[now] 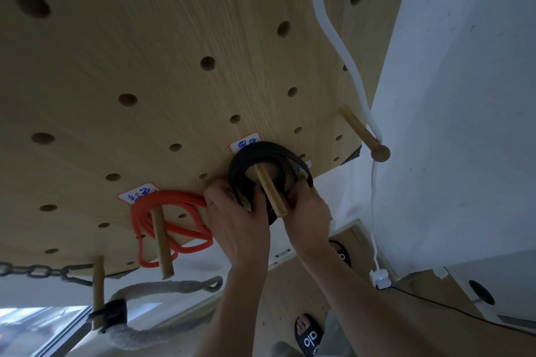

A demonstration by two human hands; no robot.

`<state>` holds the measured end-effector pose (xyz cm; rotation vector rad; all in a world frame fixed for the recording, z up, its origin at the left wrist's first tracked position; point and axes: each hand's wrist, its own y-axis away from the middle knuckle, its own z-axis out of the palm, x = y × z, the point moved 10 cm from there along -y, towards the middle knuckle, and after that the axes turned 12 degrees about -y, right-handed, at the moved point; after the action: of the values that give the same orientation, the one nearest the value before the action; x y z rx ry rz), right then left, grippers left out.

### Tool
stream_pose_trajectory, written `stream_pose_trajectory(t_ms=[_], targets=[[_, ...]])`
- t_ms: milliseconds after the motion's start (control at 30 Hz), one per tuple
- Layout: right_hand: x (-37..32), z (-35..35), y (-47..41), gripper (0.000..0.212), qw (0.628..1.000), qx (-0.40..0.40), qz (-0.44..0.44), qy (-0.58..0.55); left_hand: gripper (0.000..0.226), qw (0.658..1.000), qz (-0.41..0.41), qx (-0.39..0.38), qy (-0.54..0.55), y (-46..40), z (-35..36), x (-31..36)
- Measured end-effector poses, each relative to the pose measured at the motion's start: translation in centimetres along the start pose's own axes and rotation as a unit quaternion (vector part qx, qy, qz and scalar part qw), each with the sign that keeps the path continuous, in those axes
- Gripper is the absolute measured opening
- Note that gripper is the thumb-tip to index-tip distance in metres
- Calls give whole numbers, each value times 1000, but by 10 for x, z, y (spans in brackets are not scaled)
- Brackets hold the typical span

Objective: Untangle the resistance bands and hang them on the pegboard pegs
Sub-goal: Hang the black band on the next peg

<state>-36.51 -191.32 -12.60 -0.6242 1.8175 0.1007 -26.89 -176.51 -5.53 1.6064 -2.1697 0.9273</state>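
Both hands hold a coiled black band point(262, 159) that loops around a wooden peg point(269, 193) on the pegboard point(116, 52). Left hand point(236, 220) grips the coil's lower-left side, fingers curled round it; right hand point(309, 206) pinches the lower-right side. The peg sticks out btwn the two hands, through the coil's centre. The coil partly covers a white label point(245, 143) w/ blue handwriting. Just left of the left hand, an orange band point(171, 226) hangs in loops over a second peg point(161, 240), under another label point(138, 193). Further left, a third peg point(98, 290) carries a grey rope point(162, 288) and a dark chain point(37, 270). To the right, a knobbed peg point(362, 132) w/ a white cord point(333, 26) running past it. Below: sandalled feet point(309, 335) on a wood floor
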Motion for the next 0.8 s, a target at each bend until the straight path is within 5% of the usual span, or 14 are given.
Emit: stream_pose_trajectory(t_ms=[200,333,533,633,800], targets=[[11,-14,5,47,989,37,118,-79,57,998,43,33,-26,-8,-11,17],[5,-16,-4,75,991,43,104,-77,52,989,103,84,-58,-7,-25,37],[-9,-5,-9,17,1000,16,17,-9,46,977,173,94,-81,-7,-29,55],[-12,1,-4,19,999,22,-23,8,47,973,196,86,-83,-7,-29,63],[-4,6,5,50,999,26,-1,-22,48,971,208,81,-87,-6,-31,68]])
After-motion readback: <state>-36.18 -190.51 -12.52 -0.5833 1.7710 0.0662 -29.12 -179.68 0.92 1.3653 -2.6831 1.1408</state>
